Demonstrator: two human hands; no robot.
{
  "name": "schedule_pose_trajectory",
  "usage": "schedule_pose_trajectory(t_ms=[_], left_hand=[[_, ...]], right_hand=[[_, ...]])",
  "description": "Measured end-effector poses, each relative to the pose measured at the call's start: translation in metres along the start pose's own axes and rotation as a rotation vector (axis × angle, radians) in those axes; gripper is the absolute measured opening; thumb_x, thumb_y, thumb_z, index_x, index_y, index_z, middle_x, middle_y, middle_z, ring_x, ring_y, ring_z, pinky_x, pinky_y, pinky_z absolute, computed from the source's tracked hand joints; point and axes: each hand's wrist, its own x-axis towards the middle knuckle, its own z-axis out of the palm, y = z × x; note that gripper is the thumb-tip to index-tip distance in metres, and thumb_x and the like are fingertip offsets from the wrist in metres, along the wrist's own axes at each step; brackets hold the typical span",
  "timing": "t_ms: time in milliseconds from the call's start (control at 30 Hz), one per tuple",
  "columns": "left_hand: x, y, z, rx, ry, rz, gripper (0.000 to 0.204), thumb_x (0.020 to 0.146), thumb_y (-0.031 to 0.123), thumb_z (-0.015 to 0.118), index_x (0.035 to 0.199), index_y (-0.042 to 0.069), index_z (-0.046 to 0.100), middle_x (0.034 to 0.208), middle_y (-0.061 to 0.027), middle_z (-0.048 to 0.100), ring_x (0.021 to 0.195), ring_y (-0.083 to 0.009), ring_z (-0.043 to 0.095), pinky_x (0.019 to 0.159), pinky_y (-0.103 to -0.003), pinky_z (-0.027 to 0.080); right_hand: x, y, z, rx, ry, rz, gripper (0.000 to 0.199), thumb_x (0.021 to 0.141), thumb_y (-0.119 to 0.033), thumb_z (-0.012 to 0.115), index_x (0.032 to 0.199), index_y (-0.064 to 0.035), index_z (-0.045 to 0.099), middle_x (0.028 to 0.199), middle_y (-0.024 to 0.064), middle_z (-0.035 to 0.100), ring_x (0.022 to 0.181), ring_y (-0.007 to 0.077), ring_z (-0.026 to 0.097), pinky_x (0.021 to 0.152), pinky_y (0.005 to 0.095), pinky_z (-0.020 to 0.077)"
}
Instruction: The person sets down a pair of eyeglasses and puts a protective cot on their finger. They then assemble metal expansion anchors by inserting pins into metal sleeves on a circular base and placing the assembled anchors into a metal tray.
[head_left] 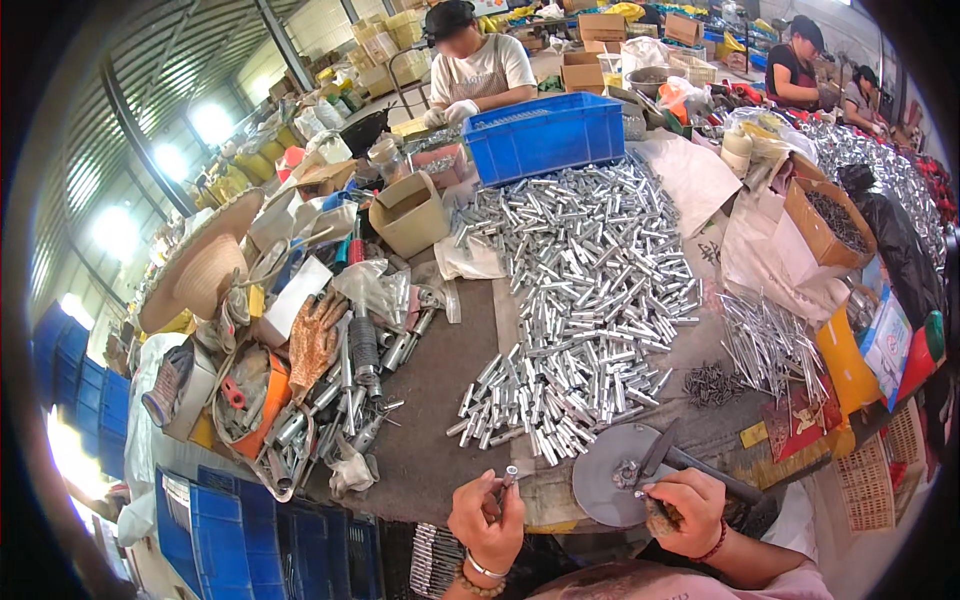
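My left hand [488, 518] is closed in a pinch round a short silver metal tube [511, 474], held upright above the table's near edge with its open end showing. My right hand [690, 512] is closed too, fingertips together at the right side of a round grey disc [602, 478]; a tiny shiny tip shows there, too small to name. A dark flat blade-like piece [660, 448] and a thick dark bar [715, 474] lie across the disc's right side. Beyond the disc spreads a large heap of silver metal tubes [590, 290].
A blue crate [545, 137] stands behind the heap. Right lie thin metal rods [765, 340], small dark screws [712, 384] and a cardboard box [828, 222]. Tools, an orange glove [315, 340] and a straw hat [205, 265] crowd the left. A co-worker [480, 70] sits opposite.
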Motion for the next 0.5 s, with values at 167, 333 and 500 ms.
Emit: schedule_pose_trajectory(t_ms=[167, 333, 500], left_hand=[[0.0009, 0.0009, -0.0008, 0.017, -0.009, 0.009, 0.046, 0.082, 0.001, 0.084, 0.124, 0.004, 0.066, 0.096, -0.0098, 0.072, 0.051, -0.0113, 0.049, 0.048, -0.028, 0.040], [-0.0002, 0.0001, 0.0013, 0.004, -0.003, -0.021, 0.044, 0.082, 0.002, 0.084, 0.122, 0.003, 0.067, 0.095, -0.0101, 0.072, 0.051, -0.0118, 0.049, 0.049, -0.028, 0.042], [0.0000, 0.0007, 0.0007, 0.008, -0.003, -0.023, 0.043, 0.082, 0.003, 0.084, 0.121, 0.003, 0.067, 0.095, -0.0103, 0.072, 0.051, -0.0123, 0.051, 0.049, -0.029, 0.042]], right_hand=[[0.0009, -0.0007, 0.0008, -0.018, 0.012, -0.016, 0.039, 0.066, -0.008, 0.081, 0.104, -0.0089, 0.077, 0.093, 0.0071, 0.073, 0.072, 0.0268, 0.069, 0.064, 0.0377, 0.0548], [0.0031, -0.0017, 0.0016, -0.021, 0.030, -0.019, 0.036, 0.067, -0.006, 0.081, 0.102, -0.0089, 0.077, 0.093, 0.0072, 0.073, 0.069, 0.0266, 0.069, 0.062, 0.0376, 0.0545], [0.0028, -0.0014, 0.0010, -0.016, 0.032, -0.017, 0.036, 0.067, -0.006, 0.081, 0.103, -0.0085, 0.077, 0.092, 0.0078, 0.074, 0.069, 0.0272, 0.069, 0.062, 0.0376, 0.0550]])
